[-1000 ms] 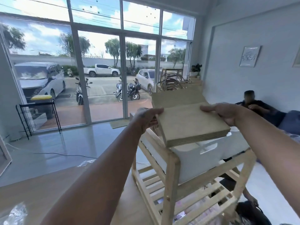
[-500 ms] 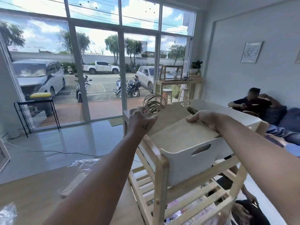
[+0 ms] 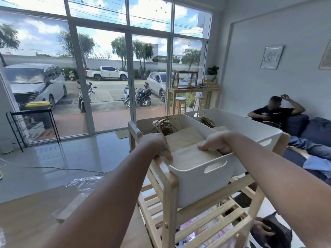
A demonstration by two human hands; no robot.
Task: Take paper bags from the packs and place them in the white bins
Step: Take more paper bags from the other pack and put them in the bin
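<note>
A flat stack of brown paper bags [image 3: 193, 156] lies inside the near white bin [image 3: 197, 187], on top of other bags whose twisted handles [image 3: 167, 125] show at the bin's far end. My left hand [image 3: 155, 144] grips the stack's left edge, fingers curled down over it. My right hand [image 3: 217, 142] holds the stack's right edge with fingers on top. A second white bin [image 3: 250, 126] stands beside it on the right, and bag handles show inside that one too.
Both bins rest on the top of a light wooden rack [image 3: 170, 203] with slatted lower shelves. A wooden table with crumpled clear plastic wrap [image 3: 84, 181] is at lower left. A person sits on a blue sofa [image 3: 318, 129] to the right.
The stack of bags, held above the bin a second ago, has come down into the near white bin with both hands still on its edges. My view has tilted down.
</note>
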